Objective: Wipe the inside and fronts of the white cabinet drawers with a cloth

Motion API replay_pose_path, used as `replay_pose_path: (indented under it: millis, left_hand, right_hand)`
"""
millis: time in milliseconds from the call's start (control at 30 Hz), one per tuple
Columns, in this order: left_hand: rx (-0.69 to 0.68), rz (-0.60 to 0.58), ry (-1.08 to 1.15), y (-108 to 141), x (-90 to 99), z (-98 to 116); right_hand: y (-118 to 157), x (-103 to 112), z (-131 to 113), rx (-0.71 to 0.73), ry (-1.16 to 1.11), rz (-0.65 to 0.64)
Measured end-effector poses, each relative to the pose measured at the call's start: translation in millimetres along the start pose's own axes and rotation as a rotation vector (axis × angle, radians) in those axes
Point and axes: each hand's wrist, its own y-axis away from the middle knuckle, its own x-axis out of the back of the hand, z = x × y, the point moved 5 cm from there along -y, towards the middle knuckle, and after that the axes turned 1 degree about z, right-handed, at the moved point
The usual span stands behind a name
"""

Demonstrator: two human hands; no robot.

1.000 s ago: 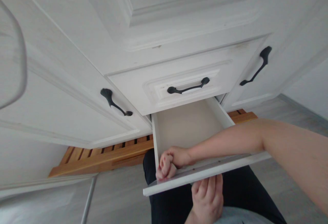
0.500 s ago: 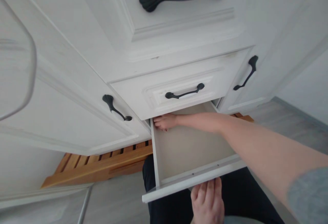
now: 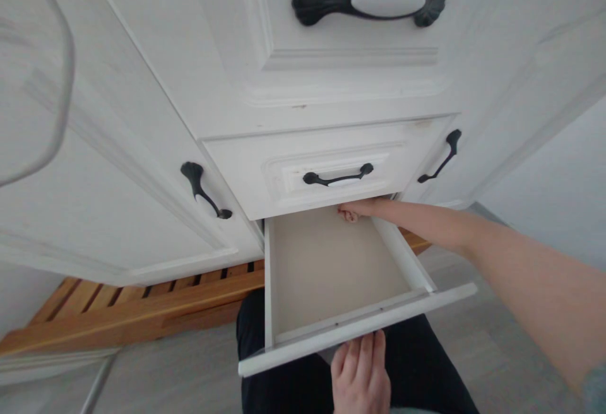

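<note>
A white drawer (image 3: 269, 275) is pulled out over my lap; its pale beige bottom (image 3: 326, 262) shows bare between the side walls. My left hand (image 3: 362, 373) grips the outer face of the drawer front (image 3: 364, 332), fingers bent against it; any handle there is hidden. From the right, my right arm reaches over the drawer's side wall. At the back right, under the drawer above, my right hand (image 3: 357, 209) is closed, knuckles low near the bottom. A crumpled pinkish-beige bit shows at its fingers, too blurred to tell from the fingertips themselves.
Just above is a closed drawer with a black and white handle (image 3: 338, 177), and a larger handle (image 3: 369, 0) sits higher. Cabinet doors with handles (image 3: 206, 190) flank the drawer. A slatted wooden bench or rack (image 3: 142, 307) lies below left. A pale bent rod (image 3: 66, 86) stands at far left.
My right hand has moved from the drawer's back left corner across to the back right. The left hand keeps its grip on the front. The camera view has shifted slightly.
</note>
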Motion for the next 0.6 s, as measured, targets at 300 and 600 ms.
replay_pose_path:
  millis: [300,600]
  left_hand:
    - [-0.164,-0.089,-0.055,2.6,7.6,-6.2]
    - [-0.097,-0.087,0.025,-7.6,7.4,-1.6]
  right_hand:
    - [34.5,8.6,20.5,-0.023,0.400,0.136]
    - [138.9,-50.2,62.3,0.053,0.490,-0.139]
